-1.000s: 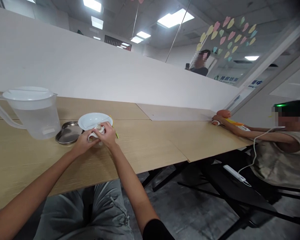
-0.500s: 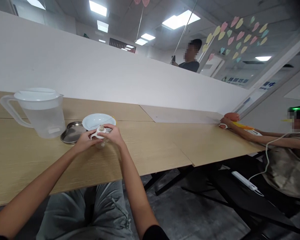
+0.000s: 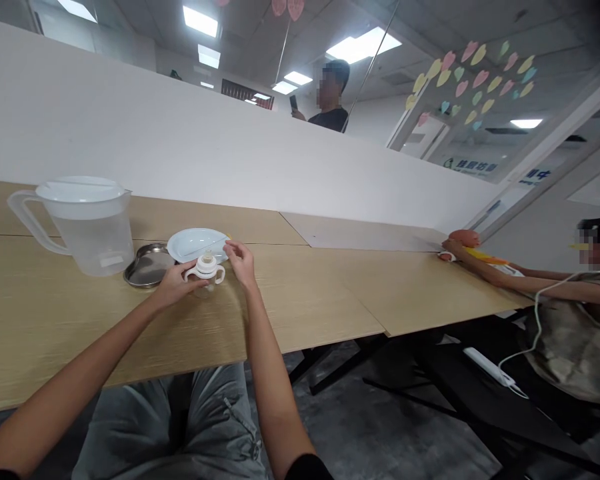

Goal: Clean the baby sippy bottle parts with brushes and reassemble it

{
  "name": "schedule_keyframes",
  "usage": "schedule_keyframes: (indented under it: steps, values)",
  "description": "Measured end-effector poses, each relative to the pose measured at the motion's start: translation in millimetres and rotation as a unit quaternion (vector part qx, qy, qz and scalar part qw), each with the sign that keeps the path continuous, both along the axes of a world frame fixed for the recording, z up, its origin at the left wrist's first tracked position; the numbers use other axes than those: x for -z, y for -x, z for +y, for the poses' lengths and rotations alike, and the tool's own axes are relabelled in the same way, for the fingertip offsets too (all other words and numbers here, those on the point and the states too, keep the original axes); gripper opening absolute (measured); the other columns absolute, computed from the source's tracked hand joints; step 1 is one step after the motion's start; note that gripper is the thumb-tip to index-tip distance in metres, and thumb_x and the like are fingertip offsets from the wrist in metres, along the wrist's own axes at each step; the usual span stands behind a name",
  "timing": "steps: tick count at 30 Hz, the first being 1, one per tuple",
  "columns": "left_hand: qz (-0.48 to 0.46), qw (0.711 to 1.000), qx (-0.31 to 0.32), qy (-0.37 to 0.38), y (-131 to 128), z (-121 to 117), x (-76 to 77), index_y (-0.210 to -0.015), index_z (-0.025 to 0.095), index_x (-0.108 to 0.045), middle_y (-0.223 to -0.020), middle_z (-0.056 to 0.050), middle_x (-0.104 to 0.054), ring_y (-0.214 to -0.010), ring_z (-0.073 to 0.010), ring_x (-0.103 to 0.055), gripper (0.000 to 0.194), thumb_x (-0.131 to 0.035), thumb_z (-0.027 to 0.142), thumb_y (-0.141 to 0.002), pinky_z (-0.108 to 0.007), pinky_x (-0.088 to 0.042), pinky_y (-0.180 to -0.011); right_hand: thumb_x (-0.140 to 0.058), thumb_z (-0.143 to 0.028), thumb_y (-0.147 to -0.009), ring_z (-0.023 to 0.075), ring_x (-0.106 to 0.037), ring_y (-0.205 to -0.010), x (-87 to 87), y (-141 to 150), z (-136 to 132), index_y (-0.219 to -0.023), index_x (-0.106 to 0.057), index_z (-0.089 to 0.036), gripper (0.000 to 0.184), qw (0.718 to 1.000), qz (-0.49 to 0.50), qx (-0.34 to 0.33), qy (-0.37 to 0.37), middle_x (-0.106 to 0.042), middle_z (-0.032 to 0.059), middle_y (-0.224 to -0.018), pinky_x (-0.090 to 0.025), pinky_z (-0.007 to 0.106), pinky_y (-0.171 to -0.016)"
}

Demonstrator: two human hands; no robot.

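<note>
A clear baby bottle (image 3: 203, 288) with a white two-handled collar and a pale nipple stands upright over the table. My left hand (image 3: 174, 285) is closed round its left side, thumb across the front. To its right, my right hand (image 3: 241, 264) is apart from the bottle, fingers bent in a pinch at the bowl's right rim. They meet the yellowish end of a thin stick (image 3: 207, 248) that lies across the white bowl (image 3: 180, 244). Left of the bowl is a kidney-shaped metal tray (image 3: 147, 268).
A translucent lidded pitcher (image 3: 93, 233) stands at the left. A white partition (image 3: 205, 147) runs behind the table (image 3: 300, 293). At the far right, another person's hands hold a doll (image 3: 464, 239). A white power strip (image 3: 487, 365) lies on a black seat.
My right hand has let go of the bottle's collar and moved right and slightly up to the bowl's rim. The person behind the glass has shifted left.
</note>
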State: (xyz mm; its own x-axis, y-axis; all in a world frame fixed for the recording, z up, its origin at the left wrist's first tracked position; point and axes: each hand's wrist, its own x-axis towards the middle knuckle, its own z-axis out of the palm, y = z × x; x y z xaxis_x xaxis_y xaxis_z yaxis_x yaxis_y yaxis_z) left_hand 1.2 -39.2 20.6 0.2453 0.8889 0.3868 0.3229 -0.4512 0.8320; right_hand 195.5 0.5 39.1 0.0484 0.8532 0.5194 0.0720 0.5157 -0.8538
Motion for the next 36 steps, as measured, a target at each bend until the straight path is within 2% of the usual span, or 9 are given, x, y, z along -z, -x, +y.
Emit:
schedule_keyframes:
  steps: [3,5,7,11,15,22,30,36]
  values:
    - [0.009,1.000,0.010,0.004,0,-1,-1.3,-0.130,0.010,-0.059,-0.108,-0.012,-0.072,-0.092,-0.0287,-0.067,0.080,-0.075,0.057,-0.067,-0.041,-0.054,-0.085,-0.072,-0.047,-0.075,0.0200,-0.063,-0.094,0.9,9,-7,-0.102,-0.071,-0.020,0.038,0.993,-0.091,-0.071,-0.022,-0.071,0.0056,-0.096,-0.048,0.032,-0.085]
    - [0.019,1.000,0.012,0.005,0,-2,-2.2,-0.128,0.010,-0.060,-0.103,-0.011,-0.073,-0.085,-0.0269,-0.067,0.078,-0.074,0.057,-0.068,-0.039,-0.054,-0.080,-0.079,-0.047,-0.068,0.0213,-0.061,-0.098,1.6,14,-11,-0.097,-0.072,-0.021,0.039,0.983,-0.159,-0.078,-0.045,-0.070,0.0052,-0.097,-0.047,0.032,-0.086]
    - [0.024,1.000,0.008,-0.004,1,-3,-3.5,-0.127,0.010,-0.061,-0.102,-0.011,-0.073,-0.085,-0.0267,-0.067,0.076,-0.074,0.056,-0.068,-0.039,-0.054,-0.080,-0.082,-0.046,-0.064,0.0221,-0.060,-0.100,1.5,17,-13,-0.094,-0.073,-0.021,0.040,0.979,-0.183,-0.073,-0.057,-0.070,0.0056,-0.099,-0.047,0.033,-0.089]
    - [0.014,1.000,0.011,0.004,-1,-5,-6.9,-0.131,0.011,-0.059,-0.107,-0.012,-0.072,-0.094,-0.0286,-0.066,0.081,-0.074,0.058,-0.067,-0.040,-0.054,-0.085,-0.078,-0.047,-0.069,0.0203,-0.062,-0.099,-3.8,16,-15,-0.104,-0.072,-0.020,0.045,0.990,-0.092,-0.108,-0.021,-0.069,0.0065,-0.107,-0.049,0.031,-0.088]
    - [-0.015,0.999,0.019,0.027,-2,-5,-6.8,-0.134,0.012,-0.055,-0.123,-0.015,-0.066,-0.105,-0.0311,-0.064,0.091,-0.076,0.062,-0.062,-0.043,-0.051,-0.093,-0.076,-0.048,-0.068,0.0195,-0.064,-0.095,-9.8,13,-16,-0.115,-0.067,-0.017,0.057,0.990,0.003,-0.143,0.020,-0.069,0.0066,-0.107,-0.051,0.030,-0.086]
    - [0.003,0.999,0.019,0.026,0,-3,-3.9,-0.136,0.013,-0.054,-0.123,-0.013,-0.067,-0.105,-0.0318,-0.064,0.087,-0.076,0.059,-0.065,-0.043,-0.051,-0.093,-0.081,-0.040,-0.064,0.0195,-0.063,-0.096,-9.1,13,-19,-0.109,-0.070,-0.021,0.050,0.985,-0.065,-0.158,0.018,-0.069,0.0046,-0.108,-0.050,0.031,-0.086]
    - [-0.010,1.000,0.020,0.022,-1,-4,-6.4,-0.133,0.011,-0.056,-0.130,-0.015,-0.062,-0.115,-0.0324,-0.061,0.089,-0.077,0.060,-0.062,-0.046,-0.046,-0.101,-0.083,-0.038,-0.059,0.0206,-0.063,-0.104,-11.3,9,-17,-0.110,-0.068,-0.021,0.056,0.987,-0.020,-0.159,0.007,-0.066,0.0061,-0.117,-0.050,0.031,-0.091]
    - [0.009,1.000,0.006,0.005,1,-3,-2.6,-0.135,0.012,-0.055,-0.124,-0.014,-0.066,-0.103,-0.0302,-0.065,0.084,-0.075,0.057,-0.067,-0.046,-0.050,-0.095,-0.083,-0.036,-0.060,0.0194,-0.064,-0.098,-16.0,10,-22,-0.112,-0.066,-0.020,0.057,0.989,-0.001,-0.146,0.000,-0.067,0.0063,-0.113,-0.052,0.030,-0.088]
